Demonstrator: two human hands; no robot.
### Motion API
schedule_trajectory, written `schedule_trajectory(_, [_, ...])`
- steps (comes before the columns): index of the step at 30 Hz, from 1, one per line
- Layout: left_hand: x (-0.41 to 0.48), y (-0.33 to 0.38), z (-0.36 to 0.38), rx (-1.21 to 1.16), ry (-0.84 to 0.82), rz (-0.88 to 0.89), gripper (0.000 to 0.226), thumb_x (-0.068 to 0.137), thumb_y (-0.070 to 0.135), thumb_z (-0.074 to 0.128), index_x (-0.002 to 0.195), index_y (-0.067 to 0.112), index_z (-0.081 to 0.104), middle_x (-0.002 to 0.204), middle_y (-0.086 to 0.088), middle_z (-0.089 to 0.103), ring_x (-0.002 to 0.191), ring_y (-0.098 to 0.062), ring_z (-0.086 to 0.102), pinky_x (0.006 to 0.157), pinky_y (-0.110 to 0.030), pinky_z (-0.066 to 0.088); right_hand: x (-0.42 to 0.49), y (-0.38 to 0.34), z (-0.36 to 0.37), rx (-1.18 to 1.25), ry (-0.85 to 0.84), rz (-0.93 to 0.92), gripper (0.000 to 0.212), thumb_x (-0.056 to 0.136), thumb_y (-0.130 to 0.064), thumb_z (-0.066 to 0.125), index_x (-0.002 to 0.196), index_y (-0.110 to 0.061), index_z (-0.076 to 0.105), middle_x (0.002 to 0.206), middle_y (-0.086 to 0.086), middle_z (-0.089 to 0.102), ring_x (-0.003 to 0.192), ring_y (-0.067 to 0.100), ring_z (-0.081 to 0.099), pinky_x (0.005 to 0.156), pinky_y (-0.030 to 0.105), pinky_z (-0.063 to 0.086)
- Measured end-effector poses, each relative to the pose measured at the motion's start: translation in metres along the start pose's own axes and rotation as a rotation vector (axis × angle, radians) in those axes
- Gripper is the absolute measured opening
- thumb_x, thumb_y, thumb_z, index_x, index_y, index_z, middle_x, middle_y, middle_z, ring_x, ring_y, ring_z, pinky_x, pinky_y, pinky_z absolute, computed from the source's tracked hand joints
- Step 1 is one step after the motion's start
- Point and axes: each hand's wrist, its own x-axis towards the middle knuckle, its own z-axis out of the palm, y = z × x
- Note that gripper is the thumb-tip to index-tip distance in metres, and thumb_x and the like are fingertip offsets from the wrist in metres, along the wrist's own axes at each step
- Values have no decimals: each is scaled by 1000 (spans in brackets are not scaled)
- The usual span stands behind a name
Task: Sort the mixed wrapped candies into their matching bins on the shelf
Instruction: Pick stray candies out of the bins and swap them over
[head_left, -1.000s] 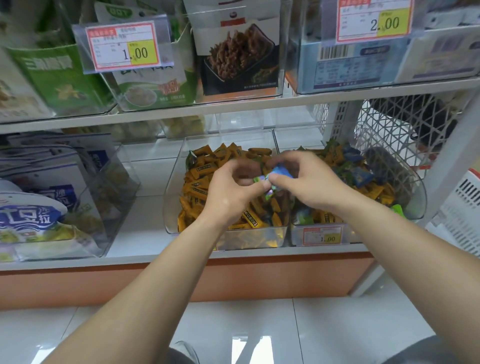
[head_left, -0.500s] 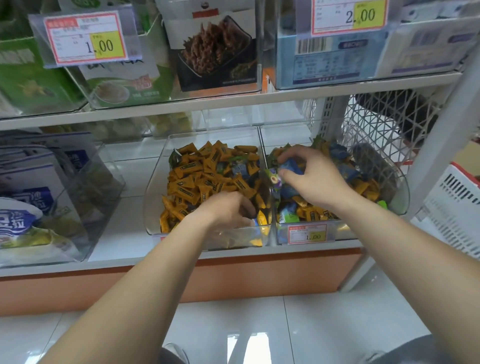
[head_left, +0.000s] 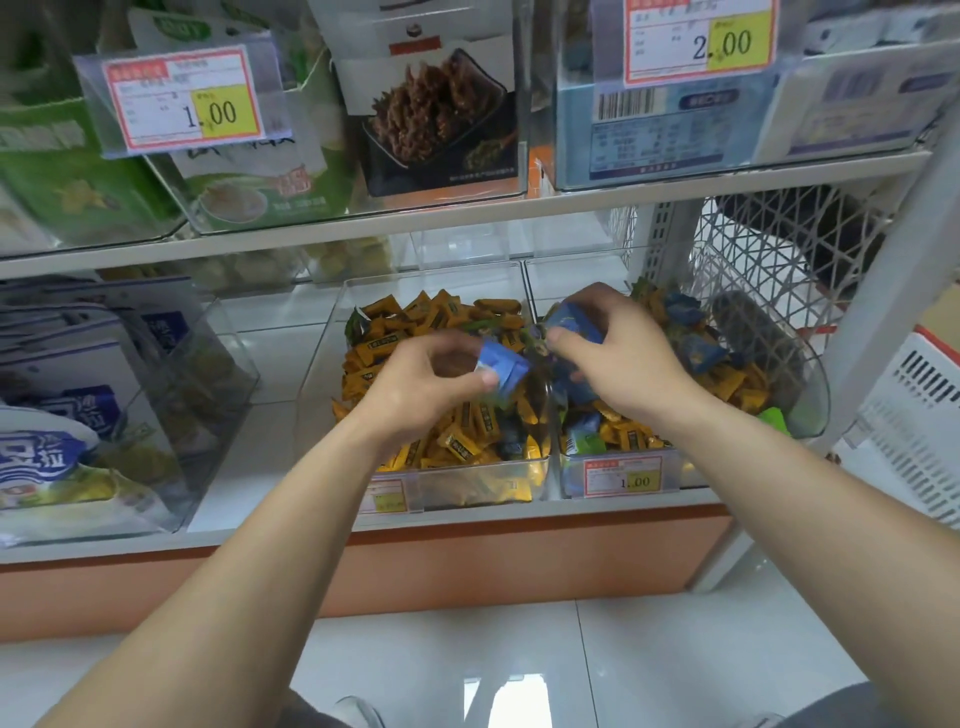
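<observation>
Two clear bins stand side by side on the lower shelf. The left bin (head_left: 322, 384) is mostly full of yellow wrapped candies (head_left: 457, 441). The right bin (head_left: 810, 395) holds a mix of blue, yellow and green candies (head_left: 696, 353). My left hand (head_left: 426, 379) hovers over the left bin and pinches a blue wrapped candy (head_left: 501, 366) between thumb and fingers. My right hand (head_left: 618, 353) is over the divide between the bins and grips several blue candies (head_left: 571, 319) with a greenish one at its fingertips.
Price tags (head_left: 623, 475) sit on the bin fronts. A clear bin of snack bags (head_left: 104, 415) stands at the left. The upper shelf (head_left: 467, 215) with boxed goods hangs close overhead. A white mesh side panel (head_left: 769, 260) closes the right end. White tiled floor lies below.
My left hand rose out of the left bin holding a blue candy and moved right toward my right hand, which stayed over the bins with its blue candies.
</observation>
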Motion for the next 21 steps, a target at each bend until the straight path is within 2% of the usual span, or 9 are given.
schedule_trajectory(2, [-3, 10, 8, -111, 96, 35, 24, 85, 26, 77, 108, 24, 68, 98, 7, 76, 86, -6, 70, 64, -15, 51, -1, -8, 8, 129, -26, 69, 12, 97, -22, 61, 108, -22, 56, 109, 4, 65, 98, 27, 67, 77, 41, 60])
schedule_trajectory(4, [-2, 19, 18, -144, 205, 54, 23, 83, 25, 79, 103, 26, 68, 98, 4, 74, 90, -11, 70, 69, -23, 55, -2, -15, 14, 311, -79, 143, 8, 102, -26, 54, 109, -27, 56, 114, 6, 64, 100, 29, 69, 69, 37, 61])
schedule_trajectory(6, [1, 24, 27, -233, 278, 49, 24, 81, 23, 81, 100, 25, 67, 93, 2, 74, 85, -10, 71, 65, -22, 54, -3, -18, 16, 370, -137, 139, 6, 100, -30, 57, 106, -33, 56, 115, 1, 63, 101, 24, 69, 70, 36, 62])
schedule_trajectory(10, [13, 19, 31, -320, 267, 20, 13, 90, 22, 72, 102, 21, 72, 93, 6, 77, 86, -8, 72, 68, -23, 55, 1, -6, 5, 408, -79, 150, 24, 95, -20, 66, 114, -28, 53, 118, -1, 61, 94, 20, 71, 67, 29, 61])
schedule_trajectory(13, [25, -6, 24, 132, 253, 85, 19, 91, 20, 69, 109, 27, 71, 104, 13, 73, 99, -5, 66, 87, -30, 55, 7, 11, -16, 47, 108, 16, 35, 96, -24, 63, 126, -29, 46, 103, -7, 61, 82, 12, 66, 59, 19, 52])
schedule_trajectory(16, [30, -27, 23, 590, -8, 80, 42, 89, 30, 71, 130, 33, 61, 133, 9, 61, 122, -12, 55, 99, -32, 48, 10, 31, -29, -368, 84, -103, 33, 98, -29, 56, 128, -34, 42, 99, 5, 65, 83, 25, 64, 67, 40, 54])
schedule_trajectory(18, [31, -36, 21, 777, -130, 92, 46, 86, 36, 73, 130, 33, 61, 136, 5, 58, 124, -18, 53, 99, -34, 46, 14, 44, -30, -660, -39, -44, 37, 101, -36, 48, 138, -34, 44, 122, 11, 62, 113, 35, 57, 87, 48, 53])
schedule_trajectory(19, [31, -38, 17, 834, -142, 107, 43, 85, 38, 74, 126, 33, 64, 131, 5, 59, 120, -20, 54, 96, -36, 47, 17, 48, -30, -773, -102, 33, 45, 102, -41, 44, 146, -36, 39, 139, 11, 53, 129, 37, 46, 98, 50, 48])
schedule_trajectory(21, [28, -39, 6, 929, -122, 118, 35, 81, 46, 74, 114, 38, 67, 121, 7, 61, 114, -20, 55, 90, -36, 47, 23, 50, -28, -866, -167, 168, 53, 103, -47, 35, 155, -39, 27, 157, 8, 35, 144, 38, 27, 112, 53, 35])
